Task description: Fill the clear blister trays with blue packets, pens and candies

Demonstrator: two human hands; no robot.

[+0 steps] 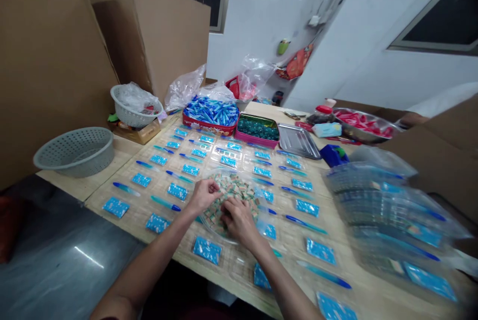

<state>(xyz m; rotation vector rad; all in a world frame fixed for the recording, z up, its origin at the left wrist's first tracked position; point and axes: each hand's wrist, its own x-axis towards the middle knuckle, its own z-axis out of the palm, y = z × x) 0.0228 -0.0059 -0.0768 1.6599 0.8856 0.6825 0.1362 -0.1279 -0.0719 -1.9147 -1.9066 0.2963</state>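
A clear round bowl (pixel 264 210) stands at the near middle of the table, full of small tan and greenish block-like pieces (pixel 239 186). My left hand (pixel 204 194) is over the bowl's left side, its fingers curled and pinched together; whatever lies between them is too small to make out. Down among the pieces is my right hand (pixel 238 216), fingers bent and closed, their tips hidden. Around the bowl, clear plastic trays lie in rows, holding blue patterned packets (pixel 207 250) and blue-green pens (pixel 165 203).
Stacked clear trays (pixel 373 220) stand at the right. Behind the rows are a red tin of blue packets (pixel 211 116), a pink tin of teal pieces (pixel 257 130) and a metal tray (pixel 298 141). A grey basket (pixel 76 153) sits at the left edge, near large cardboard boxes (pixel 168 36).
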